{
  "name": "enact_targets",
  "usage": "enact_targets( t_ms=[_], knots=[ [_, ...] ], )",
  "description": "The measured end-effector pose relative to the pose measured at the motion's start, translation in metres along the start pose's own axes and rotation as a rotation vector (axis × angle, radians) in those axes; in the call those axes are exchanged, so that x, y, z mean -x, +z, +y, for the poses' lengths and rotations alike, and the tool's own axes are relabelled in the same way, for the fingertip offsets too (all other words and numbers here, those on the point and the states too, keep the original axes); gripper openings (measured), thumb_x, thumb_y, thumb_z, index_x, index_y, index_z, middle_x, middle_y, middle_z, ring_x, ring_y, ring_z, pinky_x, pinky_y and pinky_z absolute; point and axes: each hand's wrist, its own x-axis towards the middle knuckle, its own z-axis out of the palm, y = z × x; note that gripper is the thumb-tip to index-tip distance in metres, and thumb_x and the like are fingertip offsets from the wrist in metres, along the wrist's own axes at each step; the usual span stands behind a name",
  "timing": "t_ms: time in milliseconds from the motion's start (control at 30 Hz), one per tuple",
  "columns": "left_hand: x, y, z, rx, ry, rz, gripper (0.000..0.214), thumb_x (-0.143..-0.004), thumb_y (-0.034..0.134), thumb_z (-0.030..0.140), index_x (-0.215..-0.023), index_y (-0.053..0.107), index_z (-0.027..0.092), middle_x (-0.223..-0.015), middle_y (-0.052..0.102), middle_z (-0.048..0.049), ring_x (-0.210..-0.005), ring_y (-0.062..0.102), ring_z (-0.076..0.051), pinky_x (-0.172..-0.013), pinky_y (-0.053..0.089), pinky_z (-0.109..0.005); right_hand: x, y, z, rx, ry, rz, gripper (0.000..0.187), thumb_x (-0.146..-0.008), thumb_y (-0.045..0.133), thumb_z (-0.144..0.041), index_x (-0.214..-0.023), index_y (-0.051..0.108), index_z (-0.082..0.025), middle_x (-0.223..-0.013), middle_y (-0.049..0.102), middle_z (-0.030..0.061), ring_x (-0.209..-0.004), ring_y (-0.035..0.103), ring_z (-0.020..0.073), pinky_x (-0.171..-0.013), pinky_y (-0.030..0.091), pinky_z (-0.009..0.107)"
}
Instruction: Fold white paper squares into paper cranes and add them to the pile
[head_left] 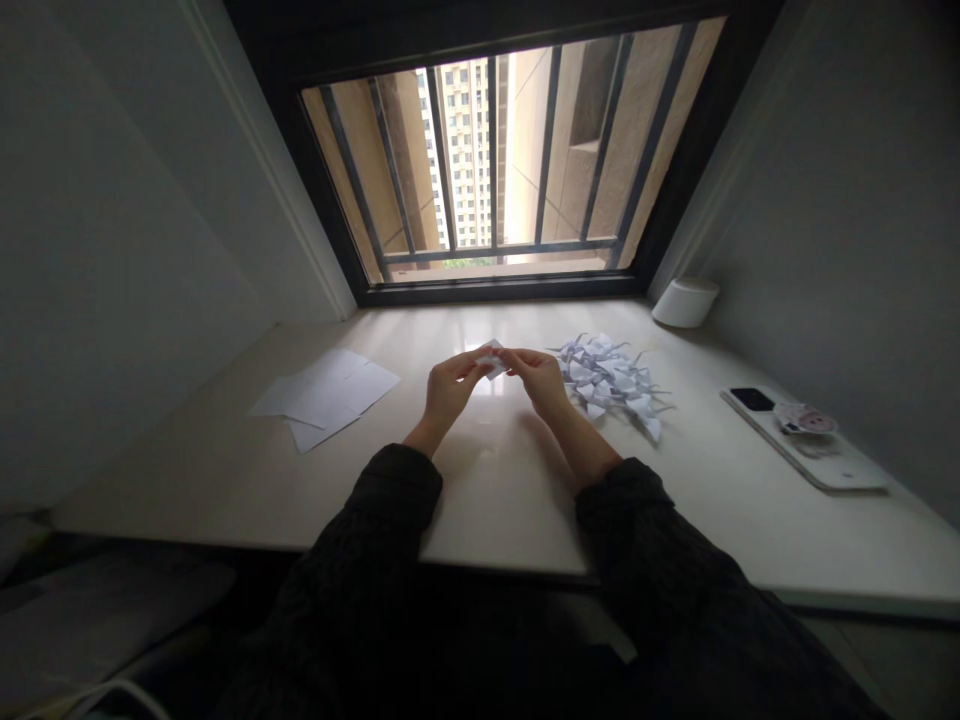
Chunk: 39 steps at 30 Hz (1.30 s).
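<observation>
Between my two hands is a small folded piece of white paper, held above the pale counter near the window. My left hand pinches its left side with thumb and fingers. At the right side, my right hand grips the paper in the same way. The fingers cover part of it, so its exact folds cannot be made out. Just right of my right hand lies a pile of folded paper cranes. Several flat white paper sheets overlap on the counter to the left.
A white phone with a round grip on its back lies at the right. Farther back stands a white rounded object by the wall. The counter's front edge runs beneath my forearms; a barred window is ahead.
</observation>
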Motion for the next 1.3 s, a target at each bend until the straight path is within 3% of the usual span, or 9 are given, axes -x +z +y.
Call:
enact_targets(
  t_ms=[267, 433, 600, 867, 1167, 1300],
  knots=[
    [-0.004, -0.002, -0.001, 0.105, -0.041, 0.18, 0.023, -0.068, 0.075, 0.038, -0.081, 0.074, 0.018, -0.078, 0.072, -0.0039, -0.073, 0.064, -0.015, -0.073, 0.05, -0.03, 0.005, 0.004, -0.007, -0.066, -0.023, -0.05, 0.036, -0.056, 0.081, -0.041, -0.087, 0.076, -0.023, -0.077, 0.074, 0.0029, -0.074, 0.067, 0.0186, -0.077, 0.051, 0.035],
    [-0.004, -0.001, 0.0, 0.23, -0.055, 0.206, 0.024, -0.068, 0.076, 0.035, -0.082, 0.073, 0.016, -0.081, 0.072, -0.0042, -0.076, 0.065, -0.015, -0.076, 0.051, -0.031, 0.006, 0.008, -0.01, -0.165, -0.014, -0.02, 0.031, -0.05, 0.084, -0.04, -0.075, 0.076, -0.023, -0.076, 0.075, 0.0033, -0.077, 0.069, 0.0215, -0.084, 0.053, 0.041],
    [-0.002, 0.004, 0.002, 0.326, -0.075, 0.231, 0.025, -0.066, 0.077, 0.034, -0.081, 0.072, 0.015, -0.082, 0.072, -0.0048, -0.076, 0.066, -0.015, -0.079, 0.051, -0.033, 0.005, 0.007, -0.009, -0.207, 0.026, -0.016, 0.032, -0.048, 0.086, -0.039, -0.074, 0.076, -0.023, -0.076, 0.075, 0.0026, -0.078, 0.07, 0.0214, -0.087, 0.052, 0.04],
    [-0.003, 0.003, -0.001, 0.3, -0.04, 0.22, 0.024, -0.062, 0.08, 0.031, -0.078, 0.072, 0.016, -0.078, 0.072, -0.0042, -0.074, 0.067, -0.016, -0.077, 0.053, -0.032, 0.005, 0.006, -0.007, -0.209, -0.003, -0.02, 0.03, -0.049, 0.086, -0.035, -0.074, 0.076, -0.023, -0.076, 0.075, 0.0024, -0.075, 0.069, 0.0203, -0.083, 0.053, 0.038],
    [0.0, 0.009, 0.0, 0.295, -0.008, 0.289, 0.022, -0.065, 0.079, 0.031, -0.078, 0.071, 0.015, -0.08, 0.073, -0.0053, -0.076, 0.068, -0.017, -0.079, 0.054, -0.034, 0.005, 0.008, -0.007, -0.121, 0.052, 0.055, 0.032, -0.049, 0.085, -0.039, -0.072, 0.074, -0.019, -0.07, 0.073, 0.005, -0.069, 0.068, 0.019, -0.068, 0.053, 0.033],
    [0.0, 0.01, 0.003, 0.303, -0.038, 0.336, 0.023, -0.064, 0.079, 0.03, -0.079, 0.071, 0.015, -0.081, 0.073, -0.0057, -0.079, 0.069, -0.018, -0.08, 0.053, -0.034, 0.006, 0.008, -0.008, -0.127, 0.049, 0.038, 0.03, -0.052, 0.084, -0.039, -0.072, 0.074, -0.019, -0.07, 0.073, 0.0051, -0.07, 0.068, 0.0188, -0.07, 0.052, 0.033]
  ],
)
